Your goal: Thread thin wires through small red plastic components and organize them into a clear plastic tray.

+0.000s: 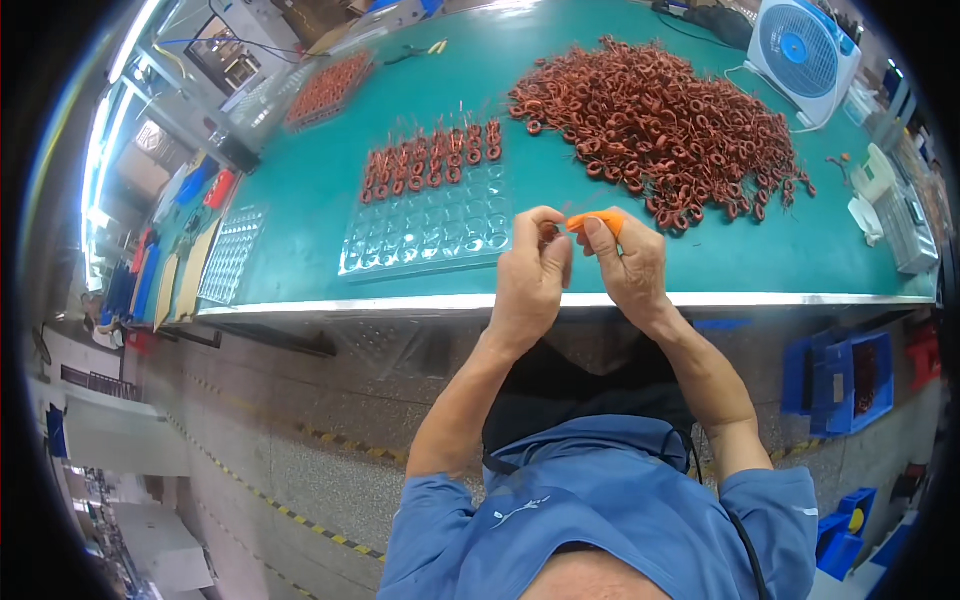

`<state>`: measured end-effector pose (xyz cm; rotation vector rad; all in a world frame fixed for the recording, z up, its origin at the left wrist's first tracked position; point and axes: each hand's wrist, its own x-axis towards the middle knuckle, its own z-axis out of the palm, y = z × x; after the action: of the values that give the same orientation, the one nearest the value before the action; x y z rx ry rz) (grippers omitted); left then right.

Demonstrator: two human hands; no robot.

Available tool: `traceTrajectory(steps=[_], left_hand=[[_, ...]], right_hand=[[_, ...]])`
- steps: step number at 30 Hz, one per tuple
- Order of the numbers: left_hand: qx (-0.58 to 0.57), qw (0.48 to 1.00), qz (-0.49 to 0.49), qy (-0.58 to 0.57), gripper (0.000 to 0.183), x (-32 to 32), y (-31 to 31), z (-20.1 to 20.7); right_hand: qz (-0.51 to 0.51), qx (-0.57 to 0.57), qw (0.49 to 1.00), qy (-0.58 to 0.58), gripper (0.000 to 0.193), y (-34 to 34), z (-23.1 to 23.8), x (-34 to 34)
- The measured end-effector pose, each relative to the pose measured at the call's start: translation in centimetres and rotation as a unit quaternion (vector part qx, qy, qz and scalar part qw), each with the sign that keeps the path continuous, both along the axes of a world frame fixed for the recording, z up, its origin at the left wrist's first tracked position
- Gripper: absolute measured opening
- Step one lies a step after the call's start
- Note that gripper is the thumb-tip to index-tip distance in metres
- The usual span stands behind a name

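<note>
Close together over the green table's near edge, both of my hands are closed. Between the fingertips of my left hand [535,275] is a copper-red wire-wound ring coil [547,231], mostly covered by the fingers. My right hand [632,262] grips a small orange tool [597,219]; its exact kind is hidden by the fingers. The tool's tip points at the coil, with thin wire ends near it. Left of my hands lies a clear plastic tray [400,250] with round pockets, its far rows filled with upright coils [430,160].
A large heap of coils [670,130] covers the table's right half. At the far right stand a fan [800,48] and clear plastic boxes [900,215]. A filled tray [330,90], pliers [415,52] and another clear tray [232,255] lie to the left. Blue bins [845,380] stand below right.
</note>
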<state>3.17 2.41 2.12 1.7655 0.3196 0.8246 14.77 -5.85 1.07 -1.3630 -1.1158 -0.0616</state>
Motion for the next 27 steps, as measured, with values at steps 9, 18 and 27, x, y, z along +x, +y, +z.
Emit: traceTrajectory(steps=[9,18,27], left_hand=[[-0.138,0.982,-0.127,-0.033,0.018,1.0,0.6,-1.9],[-0.2,0.972,-0.122,0.014,0.054,-0.5,1.2,-1.8],[-0.209,0.959,-0.187,0.029,0.062,-0.5,1.1,-2.1]], right_hand=[[0.041,-0.012,0.953,0.3,0.023,-1.4,-3.1,2.5],[0.107,-0.007,0.972,0.21,0.047,-1.0,-2.8,1.7],[0.131,-0.082,0.947,0.283,0.035,-2.5,-1.3,3.0]])
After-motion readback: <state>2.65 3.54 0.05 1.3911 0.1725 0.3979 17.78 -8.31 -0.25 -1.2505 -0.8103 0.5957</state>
